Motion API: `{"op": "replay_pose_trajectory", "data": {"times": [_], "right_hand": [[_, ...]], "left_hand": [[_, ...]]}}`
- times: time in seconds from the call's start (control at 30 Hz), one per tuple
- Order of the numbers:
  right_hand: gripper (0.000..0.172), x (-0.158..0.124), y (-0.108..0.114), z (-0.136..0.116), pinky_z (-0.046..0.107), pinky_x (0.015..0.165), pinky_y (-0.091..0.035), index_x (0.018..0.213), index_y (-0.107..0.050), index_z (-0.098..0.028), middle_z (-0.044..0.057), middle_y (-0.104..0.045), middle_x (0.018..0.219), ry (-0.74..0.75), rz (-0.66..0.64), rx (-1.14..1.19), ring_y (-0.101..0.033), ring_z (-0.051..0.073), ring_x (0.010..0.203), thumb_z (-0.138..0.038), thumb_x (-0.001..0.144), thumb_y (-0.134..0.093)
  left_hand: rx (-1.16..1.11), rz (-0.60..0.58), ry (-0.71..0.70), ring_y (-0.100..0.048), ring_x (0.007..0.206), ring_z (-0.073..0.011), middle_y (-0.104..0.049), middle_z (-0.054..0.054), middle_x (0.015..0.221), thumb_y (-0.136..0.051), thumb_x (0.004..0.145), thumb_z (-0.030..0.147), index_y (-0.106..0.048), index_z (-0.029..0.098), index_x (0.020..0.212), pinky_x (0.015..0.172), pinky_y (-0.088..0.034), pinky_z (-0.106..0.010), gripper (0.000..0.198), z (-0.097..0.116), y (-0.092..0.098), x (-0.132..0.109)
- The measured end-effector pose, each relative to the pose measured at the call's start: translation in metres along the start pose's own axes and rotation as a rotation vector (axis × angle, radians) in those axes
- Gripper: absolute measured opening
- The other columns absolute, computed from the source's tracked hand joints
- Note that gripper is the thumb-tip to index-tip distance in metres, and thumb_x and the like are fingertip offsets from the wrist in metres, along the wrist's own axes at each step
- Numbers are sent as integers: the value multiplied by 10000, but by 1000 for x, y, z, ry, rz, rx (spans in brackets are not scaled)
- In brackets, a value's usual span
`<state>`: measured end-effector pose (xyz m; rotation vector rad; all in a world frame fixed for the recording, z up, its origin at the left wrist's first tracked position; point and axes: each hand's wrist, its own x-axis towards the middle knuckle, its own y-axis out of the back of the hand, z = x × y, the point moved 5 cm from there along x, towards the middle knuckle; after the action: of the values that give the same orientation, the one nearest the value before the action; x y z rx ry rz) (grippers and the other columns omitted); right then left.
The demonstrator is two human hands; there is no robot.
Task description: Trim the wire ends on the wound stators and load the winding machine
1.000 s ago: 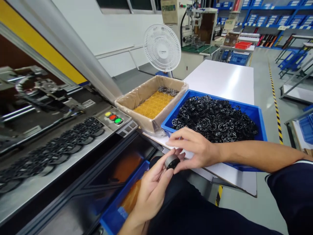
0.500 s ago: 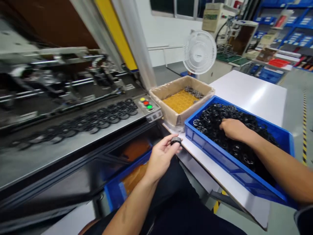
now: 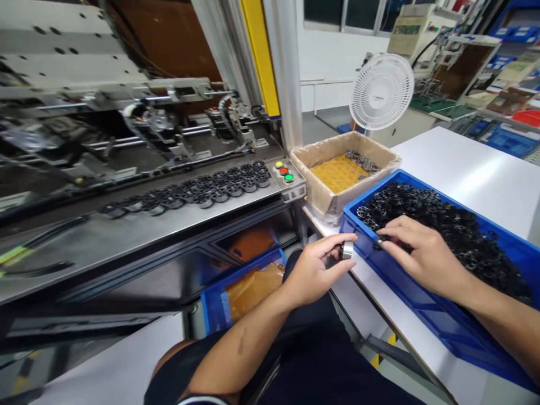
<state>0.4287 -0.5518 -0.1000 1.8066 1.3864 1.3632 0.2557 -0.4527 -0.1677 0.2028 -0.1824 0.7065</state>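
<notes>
Between the thumb and fingers of my left hand (image 3: 314,267) is a small round ring-shaped part (image 3: 347,250), black with a shiny metal band. My right hand (image 3: 415,253) is over the near left rim of a blue bin (image 3: 405,287), its thumb and fingers pinched on a small black part (image 3: 377,245), mostly hidden by the fingertips. A heap of black spoked plastic parts (image 3: 447,216) fills much of the bin. The two hands are apart, left hand just outside the bin.
Rows of black round parts (image 3: 202,191) stand on the machine's metal ledge (image 3: 169,230), beside a panel with coloured buttons (image 3: 284,171). A plastic-lined carton (image 3: 337,202) holds yellowish and dark parts. Behind it stands a white fan (image 3: 382,93). Lower down sits another blue bin (image 3: 211,309).
My right hand has come up out of the heap toward the bin's near left rim, with a small black part. My left hand has turned the ring-shaped part, showing its metal band. The view has swung left.
</notes>
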Motion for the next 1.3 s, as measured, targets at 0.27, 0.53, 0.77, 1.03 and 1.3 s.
{"op": "replay_pose_trajectory", "data": {"times": [0.27,0.53,0.77,1.03,1.3], "right_hand": [[156,-13,-13,-36,268,595,-548,849,-593,-178,37,-662,727,395,223,130,-614,145,649,-261,971,-645],[151,-18,-15,-38,299,708,-612,1077,-603,-142,100,-706,888,443,236,64,-691,186,839,-173,939,-656],[282,-13,-11,-37,356,759,-619,1223,-594,-141,139,-657,1031,452,215,38,-664,206,929,-143,944,-635],[335,-20,-15,-39,399,753,-616,1260,-592,-104,150,-699,1006,582,203,-29,-679,241,940,-172,937,-651],[466,-15,-10,-33,420,820,-597,1327,-580,-134,149,-680,1062,470,181,33,-670,259,982,-291,912,-723]], "left_hand": [[-593,-59,140,-764,996,-201,-790,-83,1146,-896,672,138,-769,201,1137,905,-611,-269,486,5,-28,-1],[-493,70,22,-789,919,-212,-822,-67,1022,-929,568,77,-792,198,1081,857,-634,-253,544,10,-21,0],[-466,48,93,-791,797,-198,-829,-56,904,-935,546,90,-783,145,1050,802,-647,-250,529,12,-17,-2],[-454,-91,236,-782,813,-243,-822,-68,908,-967,549,252,-772,134,1099,826,-654,-347,595,4,-21,-5],[-232,-121,18,-626,1274,-273,-658,-127,1382,-631,946,330,-578,203,1427,1084,-507,-387,500,12,-22,-19]]}}
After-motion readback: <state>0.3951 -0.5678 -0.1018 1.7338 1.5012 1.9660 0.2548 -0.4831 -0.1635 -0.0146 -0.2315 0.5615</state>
